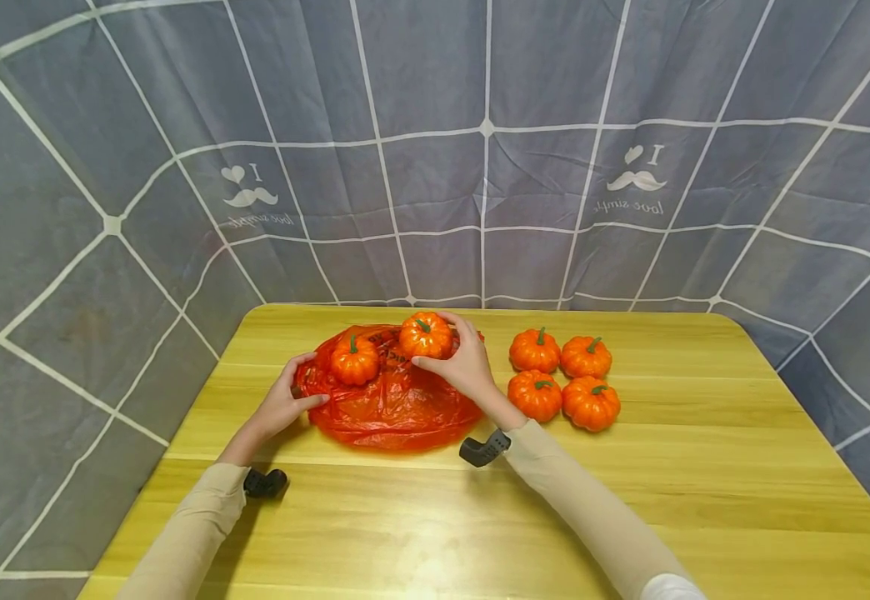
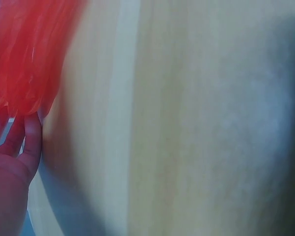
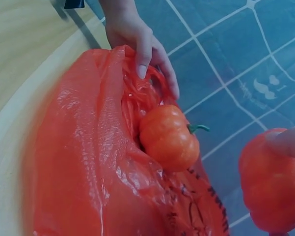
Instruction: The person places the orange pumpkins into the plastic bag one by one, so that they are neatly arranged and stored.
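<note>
A crinkled red plastic bag (image 1: 397, 417) with dark printing lies on the table. My left hand (image 1: 282, 402) grips its left end; in the right wrist view the thumb of that hand (image 3: 142, 51) lies over the gathered plastic. One small orange pumpkin (image 1: 355, 360) with a green stem rests against the bag's upper left part, near the gathered end; how far inside it sits I cannot tell. Above the bag's far side, my right hand (image 1: 468, 360) holds a second small pumpkin (image 1: 426, 335) between thumb and fingers. The left wrist view shows the bag (image 2: 32, 59) at the left fingertips.
Several more small pumpkins (image 1: 535, 395) stand in a cluster on the wooden table (image 1: 705, 483), right of the bag and close to my right forearm. A grey curtain (image 1: 435, 192) with white lines hangs behind the table and along both sides.
</note>
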`<action>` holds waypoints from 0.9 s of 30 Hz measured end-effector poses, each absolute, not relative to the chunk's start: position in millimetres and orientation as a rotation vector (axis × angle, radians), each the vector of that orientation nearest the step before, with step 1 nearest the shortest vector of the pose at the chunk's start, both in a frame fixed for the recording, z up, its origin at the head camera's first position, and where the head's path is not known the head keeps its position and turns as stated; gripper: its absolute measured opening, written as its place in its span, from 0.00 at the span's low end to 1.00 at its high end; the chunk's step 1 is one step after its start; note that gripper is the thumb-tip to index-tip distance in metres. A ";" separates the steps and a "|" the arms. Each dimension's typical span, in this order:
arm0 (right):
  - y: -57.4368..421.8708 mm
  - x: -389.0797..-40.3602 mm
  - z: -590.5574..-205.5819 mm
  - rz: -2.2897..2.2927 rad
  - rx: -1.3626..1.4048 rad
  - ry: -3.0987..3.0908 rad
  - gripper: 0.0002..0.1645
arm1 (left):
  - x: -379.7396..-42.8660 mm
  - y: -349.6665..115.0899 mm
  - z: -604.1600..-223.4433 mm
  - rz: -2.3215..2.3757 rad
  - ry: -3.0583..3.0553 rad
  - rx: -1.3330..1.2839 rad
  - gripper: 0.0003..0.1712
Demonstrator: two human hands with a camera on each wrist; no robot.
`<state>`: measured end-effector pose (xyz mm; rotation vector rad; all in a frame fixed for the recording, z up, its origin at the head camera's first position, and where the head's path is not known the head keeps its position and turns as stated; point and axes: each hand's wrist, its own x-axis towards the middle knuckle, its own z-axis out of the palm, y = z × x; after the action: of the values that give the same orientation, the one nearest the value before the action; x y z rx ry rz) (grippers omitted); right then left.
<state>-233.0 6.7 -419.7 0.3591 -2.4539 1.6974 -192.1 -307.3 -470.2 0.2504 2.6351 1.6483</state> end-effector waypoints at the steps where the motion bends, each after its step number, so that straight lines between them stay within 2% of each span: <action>1: 5.0 -234.1 -420.2 1.682 0.360 -2.466 0.47 | -192.2 -307.3 -469.9 1.643 2.636 0.256 0.44; 27: -27.2 -251.2 -443.4 1.574 0.424 -2.572 0.47 | -188.1 -303.0 -465.5 1.607 2.629 0.259 0.45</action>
<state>-251.2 -27.2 -443.4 0.4244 -2.5718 1.5744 -188.1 -303.0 -465.5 0.2594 2.6291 1.6070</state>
